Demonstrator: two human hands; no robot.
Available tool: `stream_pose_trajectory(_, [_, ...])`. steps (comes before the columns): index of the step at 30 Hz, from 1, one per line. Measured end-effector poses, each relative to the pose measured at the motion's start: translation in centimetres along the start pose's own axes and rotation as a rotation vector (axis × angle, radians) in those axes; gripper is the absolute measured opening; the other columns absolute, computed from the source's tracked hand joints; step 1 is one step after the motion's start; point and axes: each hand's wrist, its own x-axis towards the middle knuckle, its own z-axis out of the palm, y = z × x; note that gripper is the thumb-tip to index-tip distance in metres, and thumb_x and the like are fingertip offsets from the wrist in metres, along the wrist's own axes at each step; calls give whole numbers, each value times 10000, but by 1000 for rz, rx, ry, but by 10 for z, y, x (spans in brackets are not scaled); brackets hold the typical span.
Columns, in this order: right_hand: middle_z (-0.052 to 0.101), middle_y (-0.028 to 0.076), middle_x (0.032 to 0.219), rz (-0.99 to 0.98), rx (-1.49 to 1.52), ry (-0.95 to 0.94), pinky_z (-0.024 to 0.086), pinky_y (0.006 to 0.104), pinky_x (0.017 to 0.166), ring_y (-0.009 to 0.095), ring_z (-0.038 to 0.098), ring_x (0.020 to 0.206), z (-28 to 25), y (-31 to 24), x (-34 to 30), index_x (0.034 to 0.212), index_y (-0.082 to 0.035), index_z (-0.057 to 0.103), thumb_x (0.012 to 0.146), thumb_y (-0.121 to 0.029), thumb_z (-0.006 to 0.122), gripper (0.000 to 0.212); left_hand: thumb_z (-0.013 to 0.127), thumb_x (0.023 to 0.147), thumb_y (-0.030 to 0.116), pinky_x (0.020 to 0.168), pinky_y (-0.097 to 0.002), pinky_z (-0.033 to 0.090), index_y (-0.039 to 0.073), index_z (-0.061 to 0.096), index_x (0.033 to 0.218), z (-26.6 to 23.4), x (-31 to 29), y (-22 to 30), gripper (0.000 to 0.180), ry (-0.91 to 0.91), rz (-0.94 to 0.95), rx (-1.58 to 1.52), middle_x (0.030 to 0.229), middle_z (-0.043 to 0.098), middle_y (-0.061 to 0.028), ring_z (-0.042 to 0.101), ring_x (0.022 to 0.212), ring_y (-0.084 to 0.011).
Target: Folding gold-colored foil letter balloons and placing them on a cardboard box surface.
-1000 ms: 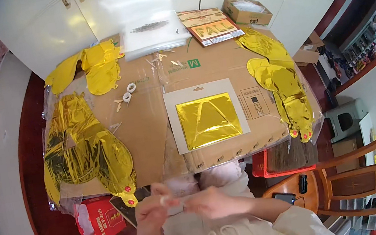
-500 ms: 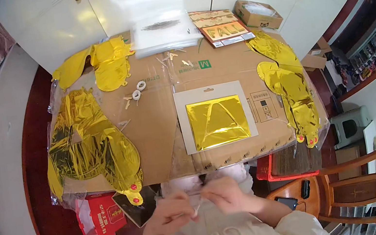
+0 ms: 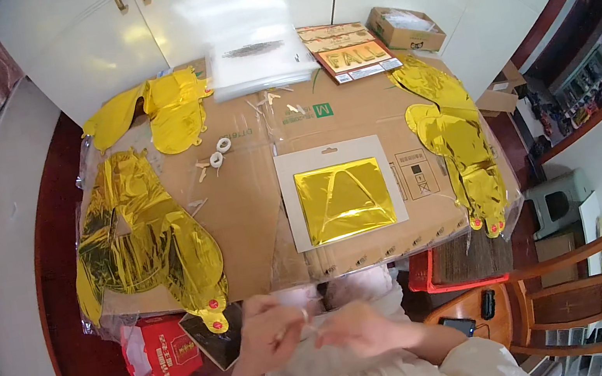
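Close to my body, below the table's front edge, my left hand [image 3: 277, 332] and my right hand [image 3: 364, 328] face each other with fingers pinched. Between them is a small, thin white strip [image 3: 307, 318], blurred, its exact kind unclear. Ahead of them on the cardboard lies a white card [image 3: 292, 217] bearing a folded gold foil balloon [image 3: 346, 200] shaped like the letter A. A large flat gold foil letter balloon [image 3: 159, 234] lies to the left, its red-marked tab hanging over the front edge. Two small white tape rolls [image 3: 220, 153] rest left of centre.
More gold foil balloons lie at the back left [image 3: 179, 113] and right [image 3: 459, 139]. Behind are stacked clear plastic bags [image 3: 259, 72], printed cards [image 3: 351, 58] and a small carton [image 3: 406, 29]. A red bag [image 3: 162, 355], red crate [image 3: 417, 272] and wooden chair [image 3: 570, 299] stand below.
Both hands have shifted slightly, staying close together around the small white strip. The left hand is raised a little, and the whole view has tilted slightly. The things on the table lie as before.
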Motion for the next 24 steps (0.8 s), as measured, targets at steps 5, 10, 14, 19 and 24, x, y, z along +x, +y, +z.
stream_pose_trajectory(5, [652,90,792,145,-129,-27,496,380,602,286,638,707,13,13,-2,891,-55,640,872,-131,524,140,613,772,60,756,-350,421,46,689,985,12,2,14,227,187,-154,-667,907,689,-47,515,853,-199])
stream_pose_trajectory(10, [654,107,806,165,-110,74,499,383,615,307,633,712,4,9,-2,889,-48,642,874,-123,538,129,630,776,101,735,-351,412,33,682,962,4,-11,-4,206,-21,-130,-544,895,687,-52,510,819,-199])
stream_pose_trajectory(14, [641,152,797,171,-48,-70,510,376,622,335,642,743,14,5,-1,892,-35,628,889,-130,545,127,623,801,69,741,-347,418,11,665,937,5,1,4,154,97,-100,-436,878,672,-48,519,805,-196])
stream_pose_trajectory(19, [644,145,788,175,-65,152,512,400,617,336,636,716,0,6,9,889,-31,626,879,-149,563,134,629,818,67,746,-337,414,0,664,912,3,-9,-12,121,-16,-20,-735,869,664,-44,516,792,-198])
stream_pose_trajectory(24, [641,145,753,38,-219,-44,513,394,577,330,644,687,14,4,-8,910,-38,631,852,-127,577,119,610,812,35,762,-341,403,3,666,907,1,4,-1,115,64,-59,2,853,661,-61,517,799,-194])
